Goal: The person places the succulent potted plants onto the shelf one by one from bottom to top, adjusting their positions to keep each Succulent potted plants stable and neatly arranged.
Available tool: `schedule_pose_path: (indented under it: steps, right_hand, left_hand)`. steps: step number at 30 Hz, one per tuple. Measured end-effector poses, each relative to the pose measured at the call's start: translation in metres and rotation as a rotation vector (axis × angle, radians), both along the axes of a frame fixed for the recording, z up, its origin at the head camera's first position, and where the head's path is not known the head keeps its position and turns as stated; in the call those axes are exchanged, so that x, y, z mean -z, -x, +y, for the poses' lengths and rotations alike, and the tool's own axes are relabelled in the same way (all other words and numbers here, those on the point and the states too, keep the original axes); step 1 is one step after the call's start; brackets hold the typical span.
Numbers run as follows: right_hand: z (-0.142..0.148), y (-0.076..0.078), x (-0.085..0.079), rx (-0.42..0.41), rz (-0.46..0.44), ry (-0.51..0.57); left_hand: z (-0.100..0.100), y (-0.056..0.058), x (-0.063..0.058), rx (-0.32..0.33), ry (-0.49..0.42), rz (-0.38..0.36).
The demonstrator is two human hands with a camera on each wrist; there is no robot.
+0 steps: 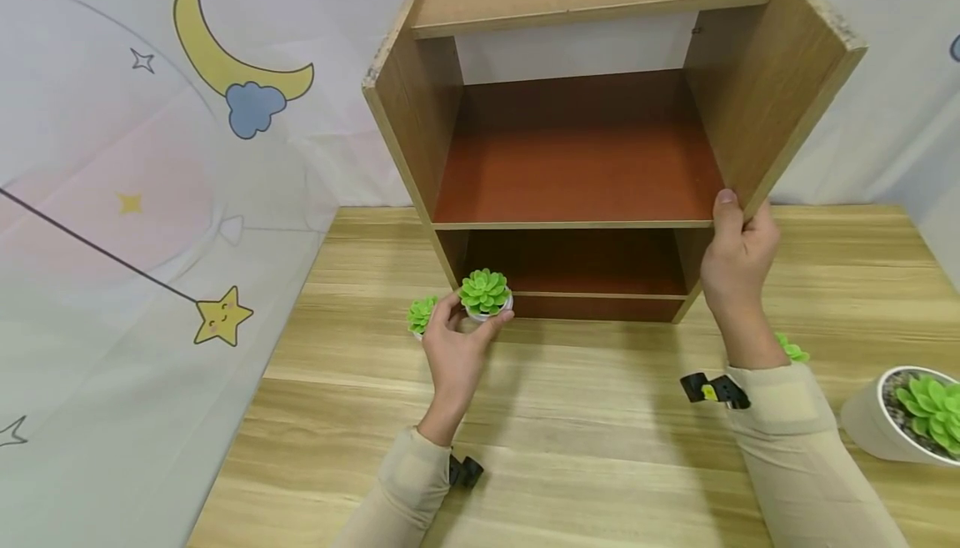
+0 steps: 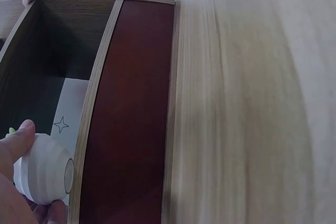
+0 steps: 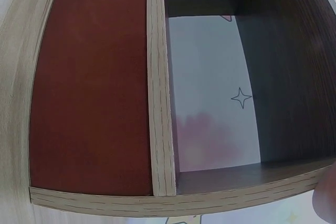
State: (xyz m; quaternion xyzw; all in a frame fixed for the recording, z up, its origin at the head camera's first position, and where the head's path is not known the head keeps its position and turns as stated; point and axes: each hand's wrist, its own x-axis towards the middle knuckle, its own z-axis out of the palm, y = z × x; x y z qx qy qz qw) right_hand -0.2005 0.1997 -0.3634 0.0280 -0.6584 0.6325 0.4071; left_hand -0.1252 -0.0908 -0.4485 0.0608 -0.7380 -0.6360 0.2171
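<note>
My left hand [image 1: 453, 360] holds a small potted succulent [image 1: 483, 291] by its pot, thumb on one side and fingers on the other. The plant is at the front of the low compartment of a wooden shelf unit [image 1: 573, 224], near its left side panel. In the left wrist view its white ribbed pot [image 2: 47, 169] is tilted sideways, close to the lower board's edge; I cannot tell whether they touch. My right hand [image 1: 735, 277] grips the front edge of the right side panel, thumb on the inner face. Only a bit of that hand shows in the right wrist view.
Another small succulent [image 1: 422, 314] stands left of the unit, partly behind my left hand. Green leaves [image 1: 791, 349] show beside my right forearm. A larger white-potted succulent [image 1: 885, 427] is at the right of the wood-grain table [image 1: 570, 448]. A patterned cloth [image 1: 150, 223] hangs behind.
</note>
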Motion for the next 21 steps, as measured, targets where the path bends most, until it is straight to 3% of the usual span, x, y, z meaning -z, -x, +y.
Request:
schedule_pose_path:
  steps: [9, 17, 21]
  right_hand:
    - [0.001, 0.004, 0.003, -0.003, 0.024, 0.000]
    - [-0.017, -0.018, -0.026, -0.006, 0.002, 0.060]
    - [-0.018, -0.019, -0.026, -0.004, -0.006, 0.056]
  left_hand:
    - [0.001, 0.005, 0.000, 0.001, 0.014, 0.019]
    - [0.003, 0.008, 0.000, 0.010, 0.002, 0.052]
    - [0.003, 0.008, 0.000, 0.026, -0.011, 0.057]
